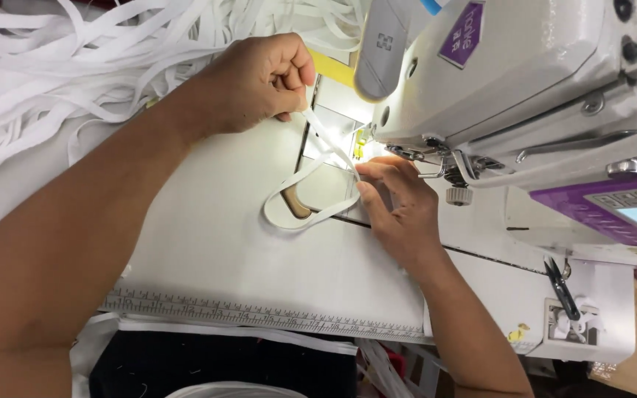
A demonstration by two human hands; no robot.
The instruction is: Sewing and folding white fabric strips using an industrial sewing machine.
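**Head view: white elastic loop held taut at the needle of a sewing machine**

1. Sewing machine (525, 81), white, industrial type, purple control panel (613, 210) at right. Fills upper right; head overhangs the work, so needle area mostly hidden behind the right hand and the presser-foot hardware (436, 163).
2. Machine table (223, 250), white, lit brightly near the needle plate. Printed measuring scale (259, 315) along the near edge.
3. Heap of white elastic strips (60, 66), upper left, loose and tangled, lying close behind the left hand, within easy reach, likely as stock.
4. Left hand (259, 81), closed in a pinch on one end of the elastic band (311, 203), lifted off the table and drawn back, apparently to keep the strip tight and straight.
5. Right hand (396, 210), fingers extended flat, pressing the band's other end down just before the presser foot; seemingly steadying the overlap for stitching. Grip not a full clasp: fingertips press, palm open.
6. Elastic band, white, narrow, curved into a flat loop on the table between both hands, ends converging at the needle.
7. Thread snips (562, 289), black, parked at lower right on a small holder, well apart from the work.
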